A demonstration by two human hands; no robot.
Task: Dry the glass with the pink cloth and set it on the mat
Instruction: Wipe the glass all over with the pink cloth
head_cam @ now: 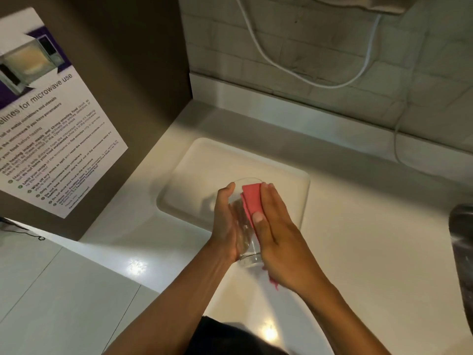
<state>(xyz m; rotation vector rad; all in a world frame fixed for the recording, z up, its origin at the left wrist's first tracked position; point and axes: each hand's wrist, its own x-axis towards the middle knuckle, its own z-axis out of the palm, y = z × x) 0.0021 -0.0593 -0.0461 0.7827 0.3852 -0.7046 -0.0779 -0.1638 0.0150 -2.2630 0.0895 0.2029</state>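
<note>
The left hand (226, 221) is wrapped around the clear glass (244, 226), held above the white mat (286, 183). The right hand (276, 226) lies flat and presses the pink cloth (252, 201) on the glass. A microwave poster (51, 119) is on the wall to the left, and a white cord (307, 80) hangs behind.

A pale, glossy tabletop (358, 252) runs from the brown side panel on the left to the tiled back wall, with ceiling light glinting off its near part. On it, close to the corner, lies a white rectangular mat (204, 160) with rounded corners and a raised edge. A white cable (399, 155) drops down the wall to the tabletop's back edge
</note>
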